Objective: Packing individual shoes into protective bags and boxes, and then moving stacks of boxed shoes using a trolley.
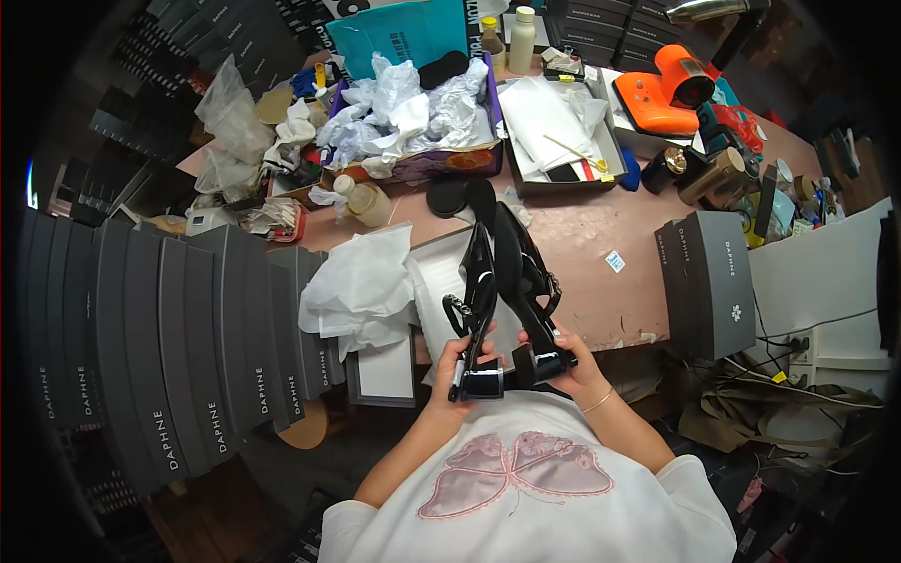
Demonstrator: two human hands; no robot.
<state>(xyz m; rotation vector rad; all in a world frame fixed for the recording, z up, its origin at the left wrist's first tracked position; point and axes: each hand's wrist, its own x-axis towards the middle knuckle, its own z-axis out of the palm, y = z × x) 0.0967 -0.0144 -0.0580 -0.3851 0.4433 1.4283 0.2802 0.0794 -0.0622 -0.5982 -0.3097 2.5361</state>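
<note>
Two black heeled sandals with glossy block heels are held up close to my body, their toes pointing away from me. My left hand (pixel 457 369) is closed round the heel end of the left sandal (pixel 480 291). Round the heel of the right sandal (pixel 519 272) my right hand (pixel 579 364) is closed. Each sandal has a strap with a small decorated buckle standing out at its side. Behind and beneath them lies an open shoe box (pixel 441 251) lined with white paper, partly hidden by the sandals. Crumpled white tissue paper (pixel 361 286) lies at its left.
Grey shoe boxes (pixel 192 347) stand in a long row at the left. Another grey shoe box (pixel 709 281) stands at the table's right edge. At the back are a carton (pixel 422 167) of crumpled paper, a squat bottle (pixel 364 200), a paper-filled box (pixel 563 185) and an orange device (pixel 657 101).
</note>
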